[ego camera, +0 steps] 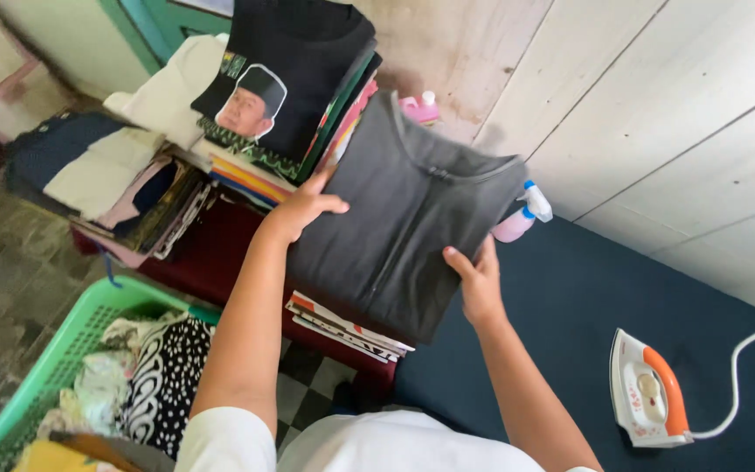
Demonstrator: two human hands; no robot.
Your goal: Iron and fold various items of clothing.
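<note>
The folded dark grey garment with a zip front and round neckline (408, 218) is held flat between both hands, lifted off the ironing surface and carried toward the low dark red table (211, 253) at the left. It hangs over the near right corner of that table, its lower edge covering part of a small pile of folded clothes with red and white stripes (342, 328).

The left hand (303, 208) clasps the garment's left edge, thumb on top and the other fingers tucked underneath, so they are clamped on the cloth. The right hand (481, 280) grips the lower right edge the same way, thumb pressed on the upper face, fingers hidden below.

Judging by this, the step in hand is putting away a finished, folded piece. The next move would seem to call for lowering it level onto a pile, keeping the folds square, and then sliding both sets of fingers out without dragging the layers.

Beyond the left hand rises a tall stack of folded shirts topped by a black one with a printed portrait (286, 87); further left lie more folded clothes in cream and navy (89, 166). A pink spray bottle with a white and blue nozzle (522, 217) stands at the far edge of the navy ironing mat (570, 332), just beside the garment. A white and orange electric iron (648, 389) rests near the mat's right edge, well apart. A green plastic laundry basket (54, 358) of unfolded clothes sits on the floor at the lower left.
</note>
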